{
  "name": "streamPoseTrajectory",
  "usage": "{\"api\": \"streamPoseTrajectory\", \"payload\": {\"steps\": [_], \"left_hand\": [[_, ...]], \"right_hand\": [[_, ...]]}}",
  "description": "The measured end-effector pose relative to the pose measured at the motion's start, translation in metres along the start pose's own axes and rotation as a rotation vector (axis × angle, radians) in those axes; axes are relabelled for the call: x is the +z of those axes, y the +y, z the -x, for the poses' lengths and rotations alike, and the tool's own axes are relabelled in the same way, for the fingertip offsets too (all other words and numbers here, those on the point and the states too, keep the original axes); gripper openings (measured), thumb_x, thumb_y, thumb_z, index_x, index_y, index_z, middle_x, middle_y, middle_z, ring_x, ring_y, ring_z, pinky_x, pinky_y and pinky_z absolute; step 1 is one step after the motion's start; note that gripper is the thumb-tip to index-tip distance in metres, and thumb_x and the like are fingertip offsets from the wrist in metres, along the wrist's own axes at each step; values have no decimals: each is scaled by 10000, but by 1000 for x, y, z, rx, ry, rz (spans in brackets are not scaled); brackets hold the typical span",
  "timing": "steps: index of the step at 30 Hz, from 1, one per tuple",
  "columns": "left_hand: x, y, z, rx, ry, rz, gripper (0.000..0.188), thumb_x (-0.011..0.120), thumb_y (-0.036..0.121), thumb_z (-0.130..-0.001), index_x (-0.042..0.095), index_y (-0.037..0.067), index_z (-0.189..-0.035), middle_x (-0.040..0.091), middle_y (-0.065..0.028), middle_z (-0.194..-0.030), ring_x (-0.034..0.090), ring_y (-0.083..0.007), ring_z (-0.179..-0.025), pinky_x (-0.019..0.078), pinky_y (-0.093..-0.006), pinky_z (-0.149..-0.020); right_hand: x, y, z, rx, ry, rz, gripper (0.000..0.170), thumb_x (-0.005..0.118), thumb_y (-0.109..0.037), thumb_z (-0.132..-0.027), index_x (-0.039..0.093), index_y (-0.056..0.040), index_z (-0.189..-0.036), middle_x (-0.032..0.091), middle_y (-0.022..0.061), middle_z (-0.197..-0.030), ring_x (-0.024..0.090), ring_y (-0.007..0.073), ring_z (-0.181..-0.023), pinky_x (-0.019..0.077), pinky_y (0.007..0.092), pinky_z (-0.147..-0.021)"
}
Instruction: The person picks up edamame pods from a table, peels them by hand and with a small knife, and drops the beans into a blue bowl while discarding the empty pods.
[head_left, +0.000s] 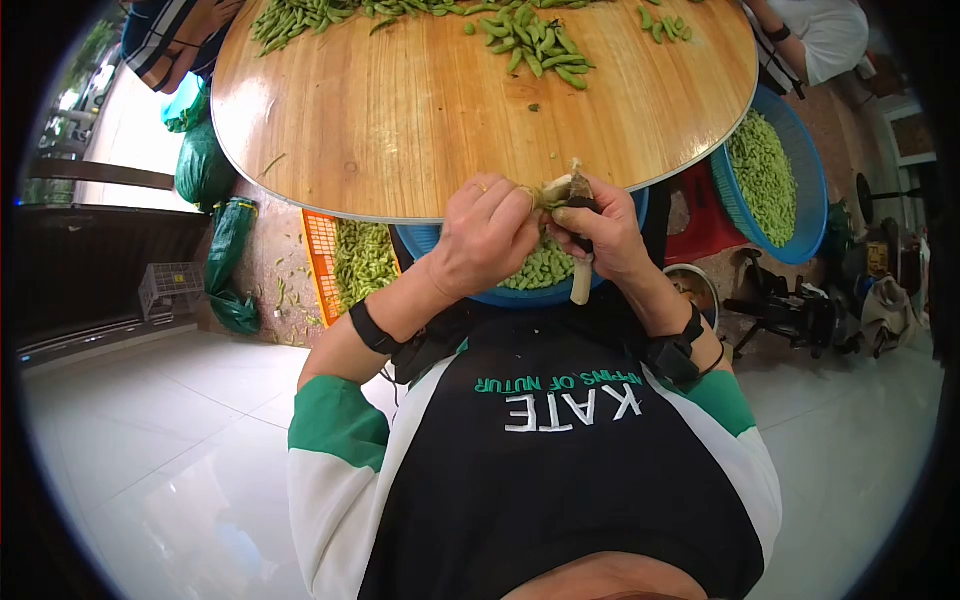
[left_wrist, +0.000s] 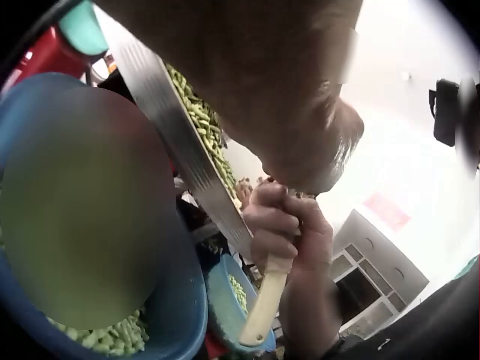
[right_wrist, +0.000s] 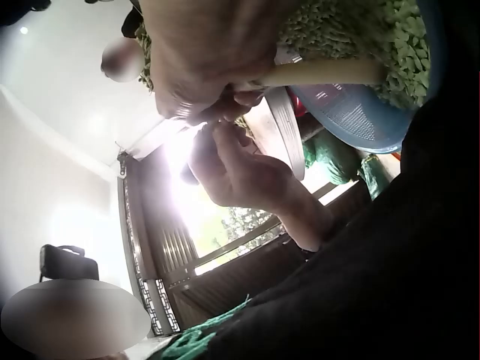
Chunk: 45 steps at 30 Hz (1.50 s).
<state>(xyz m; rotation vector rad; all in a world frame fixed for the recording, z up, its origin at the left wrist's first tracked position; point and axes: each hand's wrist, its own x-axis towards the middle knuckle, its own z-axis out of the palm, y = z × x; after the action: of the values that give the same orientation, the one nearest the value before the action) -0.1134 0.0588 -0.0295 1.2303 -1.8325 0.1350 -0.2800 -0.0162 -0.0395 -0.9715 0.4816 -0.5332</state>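
Both hands meet just over the table's near edge in the head view. My right hand grips a knife by its pale handle, which points down toward my body; the dark blade rises past the thumb. My left hand pinches a small pale-green piece against the knife; I cannot tell its kind. Fingers hide most of it. Underneath stands a blue basin holding shelled green beans. In the left wrist view the knife handle sticks out below the right fist.
Green soybean pods lie heaped across the far side of the wooden table. An orange basket of pods stands at left, a blue basket of beans at right. Green sacks lie left. Other people sit opposite.
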Motion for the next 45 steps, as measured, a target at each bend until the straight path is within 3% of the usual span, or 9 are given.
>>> {"api": "streamPoseTrajectory", "payload": {"steps": [3,12,16,22,24,32,41,42,45], "left_hand": [[-22,-2,-3,132,3,-140,186,611,-34,-642,583,10,-821,521,-82,-699,509,-254,-627,409,-372,-602],[-123,-21,43,-235,-250,-936,254,586,-39,-667,645,34,-903,608,-98,-894,569,-295,-741,448,-383,-695],[-67,-3,63,-642,-303,-83,210,641,31,-770,616,45,-978,582,-128,-778,582,-290,-699,463,-375,-615],[-12,4,69,-122,-192,32,135,668,89,-776,612,23,-880,569,-161,-709,580,-315,-632,457,-409,-569],[16,-6,86,-521,-563,-55,214,665,240,-801,629,32,-831,588,-182,-701,608,-338,-668,477,-417,-586],[81,-38,109,-677,-589,-130,345,660,383,-768,645,42,-822,639,-164,-806,623,-349,-795,490,-454,-689],[-44,-13,85,-1045,-589,531,200,646,161,-755,572,-20,-800,557,-147,-594,529,-253,-528,445,-318,-545],[-75,-13,79,-928,-766,253,181,614,157,-809,604,-21,-777,604,-101,-636,574,-176,-580,456,-322,-562],[-150,-22,86,-694,-1087,-534,49,537,-1,-724,585,-8,-722,614,-204,-688,623,-381,-714,488,-463,-653]], "right_hand": [[-4,7,-2,-45,49,96,95,568,-18,-852,586,13,-940,572,44,-677,450,58,-478,308,191,-406],[-15,-15,4,-184,-6,382,125,595,-68,-888,629,12,-979,649,50,-747,447,10,-491,317,160,-423],[-16,-19,4,-171,-75,405,136,588,-58,-887,618,18,-995,690,109,-871,510,32,-542,338,160,-424],[-32,-28,5,-212,156,318,106,579,-64,-892,607,18,-954,661,98,-811,526,60,-552,353,169,-421],[-34,-28,0,-263,280,192,107,572,-73,-898,600,14,-954,627,66,-756,479,38,-527,341,172,-417],[-46,-26,-20,-302,295,165,146,578,-79,-899,576,10,-1015,628,75,-803,480,37,-574,345,167,-430],[-45,-28,-22,-244,270,211,139,567,-78,-907,573,6,-1017,619,61,-783,438,26,-525,334,165,-421],[-44,-29,-21,-224,278,194,135,565,-79,-908,574,6,-1013,615,62,-779,439,24,-524,334,165,-420],[-46,-29,-23,-230,254,202,156,557,-95,-916,565,3,-1036,608,67,-778,439,23,-527,341,164,-424]]}}
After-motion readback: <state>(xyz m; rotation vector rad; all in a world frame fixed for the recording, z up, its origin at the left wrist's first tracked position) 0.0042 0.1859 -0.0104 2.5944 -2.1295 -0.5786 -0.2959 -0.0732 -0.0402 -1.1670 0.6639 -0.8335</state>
